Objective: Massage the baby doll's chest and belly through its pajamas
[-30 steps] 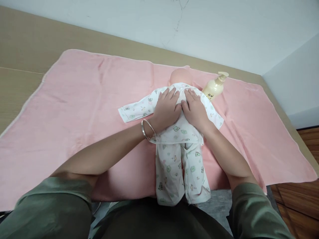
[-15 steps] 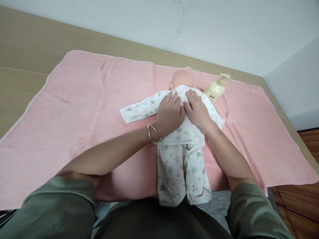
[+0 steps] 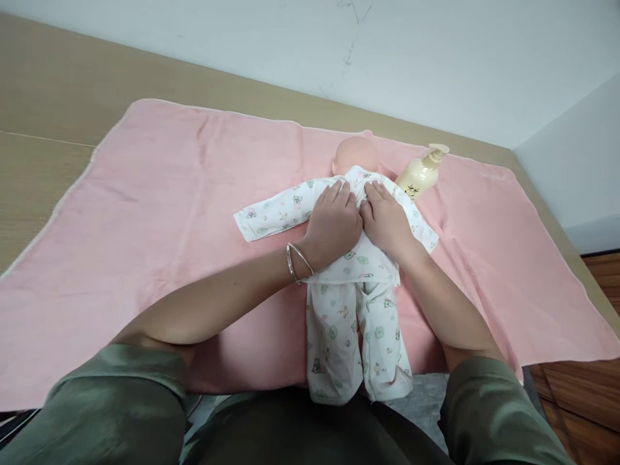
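A baby doll (image 3: pixel 356 155) lies stretched out, its bald head away from me and no face showing. It wears a white printed top (image 3: pixel 361 261) and matching trousers (image 3: pixel 334 342), whose legs reach past the table's near edge. My left hand (image 3: pixel 334 219) rests flat on the upper left of the doll's torso, fingers extended, a silver bangle (image 3: pixel 293 261) at the wrist. Beside it, my right hand (image 3: pixel 385 219) lies on the upper right of the torso, fingers stretched forward. The thumbs are close together near the middle. Neither hand grasps anything.
A pink blanket (image 3: pixel 159 213) covers much of the wooden table (image 3: pixel 43 84). To the right of the doll's head, a cream pump bottle (image 3: pixel 420 173) lies tilted on the blanket. A white wall (image 3: pixel 271 51) runs behind the table.
Both hands have slid very slightly toward me over the doll's torso. The thumbs have come a little closer together. The doll and the bottle stay where they were.
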Action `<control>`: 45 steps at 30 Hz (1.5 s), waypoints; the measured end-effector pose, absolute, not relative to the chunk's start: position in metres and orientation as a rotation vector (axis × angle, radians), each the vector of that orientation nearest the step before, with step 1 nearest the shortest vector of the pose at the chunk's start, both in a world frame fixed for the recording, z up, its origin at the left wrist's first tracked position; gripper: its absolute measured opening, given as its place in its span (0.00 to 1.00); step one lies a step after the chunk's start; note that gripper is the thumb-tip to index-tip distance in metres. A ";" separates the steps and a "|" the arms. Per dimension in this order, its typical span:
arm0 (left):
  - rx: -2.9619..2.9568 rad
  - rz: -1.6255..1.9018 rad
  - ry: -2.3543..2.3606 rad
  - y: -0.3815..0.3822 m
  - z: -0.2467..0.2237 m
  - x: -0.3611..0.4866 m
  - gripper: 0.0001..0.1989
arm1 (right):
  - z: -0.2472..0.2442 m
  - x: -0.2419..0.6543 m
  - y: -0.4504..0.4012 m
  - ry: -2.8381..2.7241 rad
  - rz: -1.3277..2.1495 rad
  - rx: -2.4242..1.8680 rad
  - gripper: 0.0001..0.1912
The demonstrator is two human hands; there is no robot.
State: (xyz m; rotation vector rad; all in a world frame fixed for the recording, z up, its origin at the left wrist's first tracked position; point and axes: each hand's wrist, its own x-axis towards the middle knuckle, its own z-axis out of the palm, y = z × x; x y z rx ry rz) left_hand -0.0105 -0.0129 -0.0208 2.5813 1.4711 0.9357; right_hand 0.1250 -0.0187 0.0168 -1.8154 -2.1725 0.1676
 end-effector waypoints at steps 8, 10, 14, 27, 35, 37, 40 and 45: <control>2.529 0.990 1.411 -0.003 -0.020 -0.014 0.21 | 0.004 0.127 -0.013 -2.083 0.236 -1.797 0.30; 2.519 0.979 1.421 -0.001 -0.021 -0.014 0.22 | 0.002 0.127 -0.013 -2.086 0.232 -1.789 0.30; 2.507 0.937 1.434 -0.003 -0.021 -0.014 0.23 | 0.000 0.127 -0.012 -2.077 0.224 -1.765 0.30; 2.463 0.996 1.393 -0.005 -0.028 -0.016 0.23 | -0.001 0.128 -0.014 -2.073 0.236 -1.754 0.30; 2.498 0.984 1.430 -0.007 -0.026 -0.014 0.23 | -0.002 0.129 -0.015 -2.093 0.201 -1.757 0.30; 2.494 0.980 1.431 -0.007 -0.027 -0.013 0.23 | -0.003 0.129 -0.015 -2.089 0.191 -1.732 0.29; 2.489 0.993 1.426 -0.007 -0.026 -0.013 0.22 | -0.003 0.130 -0.016 -2.085 0.183 -1.722 0.29; 2.489 0.984 1.415 -0.007 -0.026 -0.013 0.22 | -0.002 0.130 -0.016 -2.092 0.187 -1.729 0.29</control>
